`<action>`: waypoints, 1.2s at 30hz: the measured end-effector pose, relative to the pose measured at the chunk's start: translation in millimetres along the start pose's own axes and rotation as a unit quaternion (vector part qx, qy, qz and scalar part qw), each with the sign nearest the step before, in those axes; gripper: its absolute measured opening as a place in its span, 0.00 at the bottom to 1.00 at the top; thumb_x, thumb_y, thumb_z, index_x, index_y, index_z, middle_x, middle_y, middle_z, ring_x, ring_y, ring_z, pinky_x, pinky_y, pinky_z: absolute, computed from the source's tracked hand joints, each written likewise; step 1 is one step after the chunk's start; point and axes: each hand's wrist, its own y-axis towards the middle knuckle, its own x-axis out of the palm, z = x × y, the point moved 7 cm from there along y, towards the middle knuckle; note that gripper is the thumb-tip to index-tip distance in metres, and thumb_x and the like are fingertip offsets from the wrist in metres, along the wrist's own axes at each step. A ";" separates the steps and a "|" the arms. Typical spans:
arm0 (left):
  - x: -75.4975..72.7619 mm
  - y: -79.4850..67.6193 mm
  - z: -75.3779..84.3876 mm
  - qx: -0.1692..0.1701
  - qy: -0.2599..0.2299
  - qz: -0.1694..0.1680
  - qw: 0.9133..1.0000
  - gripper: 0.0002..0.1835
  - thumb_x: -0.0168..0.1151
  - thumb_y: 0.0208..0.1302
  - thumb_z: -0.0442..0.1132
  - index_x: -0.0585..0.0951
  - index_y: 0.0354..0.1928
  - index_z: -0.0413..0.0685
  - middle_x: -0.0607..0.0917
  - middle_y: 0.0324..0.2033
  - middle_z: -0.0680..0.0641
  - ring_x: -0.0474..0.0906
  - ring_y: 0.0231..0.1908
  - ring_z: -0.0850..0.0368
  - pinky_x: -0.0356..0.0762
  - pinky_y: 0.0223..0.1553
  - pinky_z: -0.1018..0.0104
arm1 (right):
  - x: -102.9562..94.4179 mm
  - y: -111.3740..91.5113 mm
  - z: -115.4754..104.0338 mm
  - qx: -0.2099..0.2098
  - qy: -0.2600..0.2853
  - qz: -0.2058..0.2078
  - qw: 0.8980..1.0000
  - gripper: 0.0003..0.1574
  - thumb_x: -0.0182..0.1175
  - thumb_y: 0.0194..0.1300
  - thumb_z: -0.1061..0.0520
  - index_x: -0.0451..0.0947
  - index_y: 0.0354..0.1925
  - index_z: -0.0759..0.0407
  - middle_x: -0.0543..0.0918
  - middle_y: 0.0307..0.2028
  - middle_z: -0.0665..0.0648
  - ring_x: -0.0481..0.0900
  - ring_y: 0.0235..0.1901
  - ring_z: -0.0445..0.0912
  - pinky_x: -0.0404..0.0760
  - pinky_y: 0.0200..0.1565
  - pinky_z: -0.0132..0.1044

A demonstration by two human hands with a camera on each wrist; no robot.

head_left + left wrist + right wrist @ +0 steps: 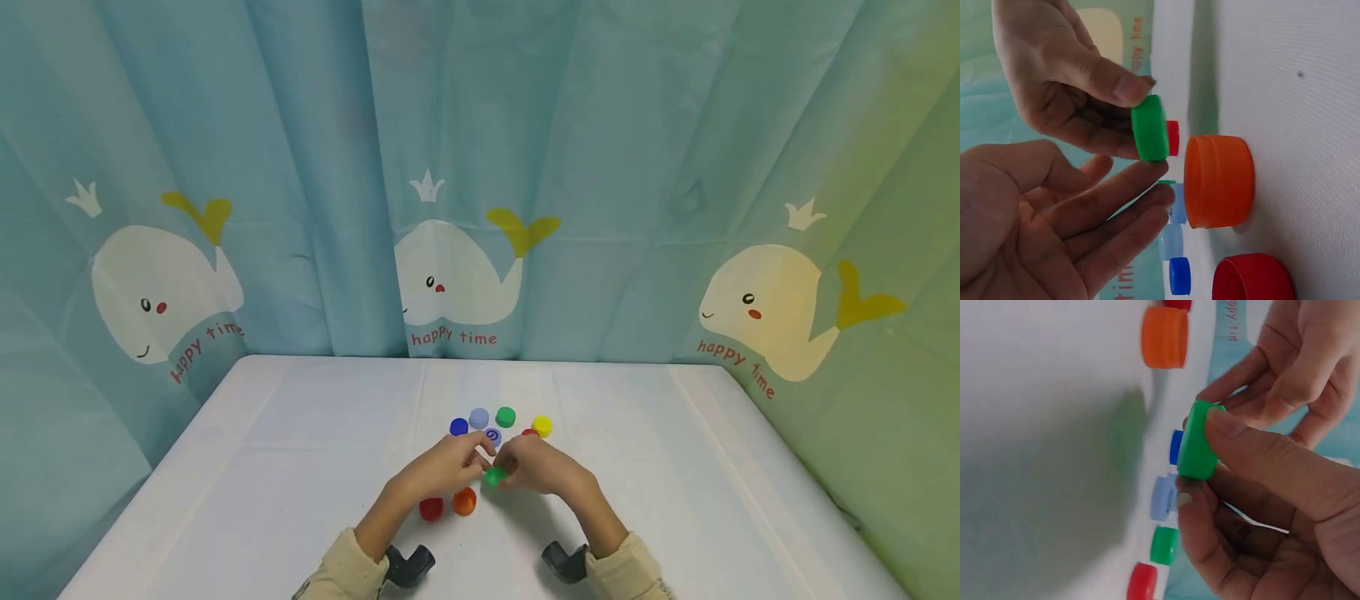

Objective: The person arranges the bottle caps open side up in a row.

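Between thumb and fingers, my right hand (542,465) pinches a green bottle cap (1197,440), held up over the white table (300,467). Facing it from the left is my left hand (446,462), palm turned inward and fingers loosely extended. In the left wrist view, a left fingertip comes right at the lower edge of the green cap (1150,128). Just below the hands, an orange cap (464,501) and a red cap (431,509) sit on the table, their hollow sides showing in the left wrist view.
Beyond the hands lie a dark blue cap (459,427), a light blue cap (478,417), a marked light blue cap (492,436), another green cap (506,417), a yellow cap (542,426) and a partly hidden red cap (529,432). A whale-print curtain (630,167) hangs behind the table.
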 end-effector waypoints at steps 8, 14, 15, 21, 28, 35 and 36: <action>8.5 -1.6 -0.3 -0.015 0.008 -0.049 0.999 0.13 0.54 0.60 0.29 0.76 0.47 0.43 0.84 0.36 0.49 0.77 0.27 0.60 0.76 0.26 0.71 | 11.7 1.4 3.7 0.062 -0.001 -0.025 0.998 0.14 0.74 0.47 0.61 0.81 0.33 0.62 0.79 0.23 0.47 0.75 0.25 0.41 0.78 0.35 0.32; 9.3 -2.8 -0.2 -0.012 0.028 -0.057 0.998 0.12 0.56 0.61 0.31 0.76 0.46 0.43 0.83 0.34 0.50 0.76 0.26 0.63 0.77 0.28 0.73 | 16.2 1.4 1.9 0.061 -0.014 -0.027 0.998 0.15 0.75 0.46 0.61 0.79 0.32 0.61 0.76 0.23 0.46 0.72 0.24 0.40 0.76 0.33 0.30; 9.4 -2.8 -0.6 -0.012 0.032 -0.057 0.998 0.12 0.56 0.61 0.31 0.77 0.46 0.43 0.83 0.33 0.50 0.76 0.26 0.63 0.76 0.28 0.73 | 17.0 1.6 1.7 0.060 -0.014 -0.028 0.998 0.16 0.75 0.46 0.61 0.79 0.33 0.61 0.77 0.23 0.47 0.72 0.25 0.40 0.76 0.33 0.30; 10.3 -2.7 -2.8 -0.012 0.041 -0.055 0.998 0.11 0.56 0.61 0.31 0.77 0.45 0.43 0.81 0.29 0.53 0.74 0.23 0.63 0.76 0.27 0.73 | 21.8 4.2 3.1 0.061 -0.022 -0.037 0.997 0.17 0.75 0.45 0.61 0.79 0.33 0.59 0.78 0.24 0.47 0.72 0.25 0.40 0.76 0.33 0.30; 12.0 -3.1 -3.6 -0.014 0.038 -0.058 0.998 0.10 0.56 0.61 0.31 0.77 0.45 0.43 0.83 0.31 0.51 0.76 0.25 0.64 0.76 0.29 0.73 | 23.1 3.7 4.4 0.064 -0.024 -0.036 0.997 0.16 0.75 0.44 0.61 0.78 0.32 0.59 0.76 0.23 0.46 0.70 0.24 0.40 0.74 0.31 0.30; 10.5 -3.1 -2.6 -0.006 0.037 -0.057 0.998 0.10 0.59 0.60 0.31 0.78 0.44 0.43 0.85 0.35 0.50 0.79 0.31 0.64 0.77 0.34 0.73 | 21.4 2.2 5.2 0.071 -0.015 -0.037 0.997 0.16 0.75 0.45 0.59 0.78 0.31 0.58 0.75 0.22 0.47 0.70 0.24 0.41 0.74 0.30 0.31; 10.4 -2.9 -3.1 -0.008 0.035 -0.057 0.998 0.10 0.59 0.60 0.31 0.78 0.44 0.44 0.84 0.35 0.50 0.79 0.32 0.64 0.78 0.35 0.73 | 21.1 1.8 5.8 0.074 -0.012 -0.039 0.996 0.17 0.75 0.45 0.59 0.77 0.31 0.58 0.75 0.22 0.47 0.70 0.24 0.41 0.74 0.30 0.31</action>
